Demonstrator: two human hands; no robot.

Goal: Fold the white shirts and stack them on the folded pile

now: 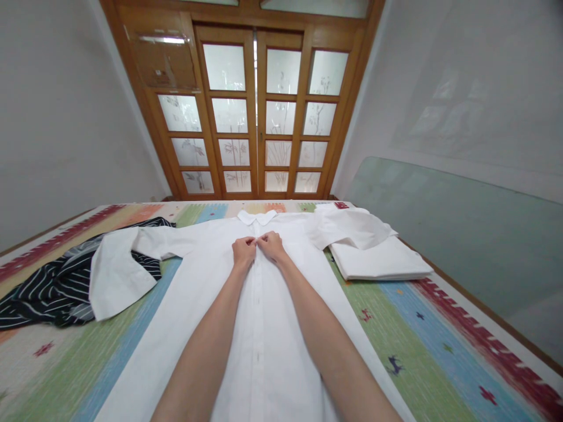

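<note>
A white collared shirt (211, 258) lies spread face up, its collar (257, 218) at the far end. My left hand (244, 252) and my right hand (271, 245) meet at the front placket, a short way below the collar. Both pinch the placket's edge with thumb and fingers; any button between the fingertips is hidden. Down the middle, the placket (258, 328) runs toward me with small buttonholes or buttons along it. The left sleeve (118, 272) is bent over striped cloth, and the right sleeve (352, 227) rests on folded white cloth.
Black cloth with white stripes (48, 287) lies at the left. A folded white stack (378, 261) sits at the right. Beneath everything is a colourful striped cover (413, 351). A greenish panel (461, 234) leans along the right wall, and wooden glass doors (259, 117) stand behind.
</note>
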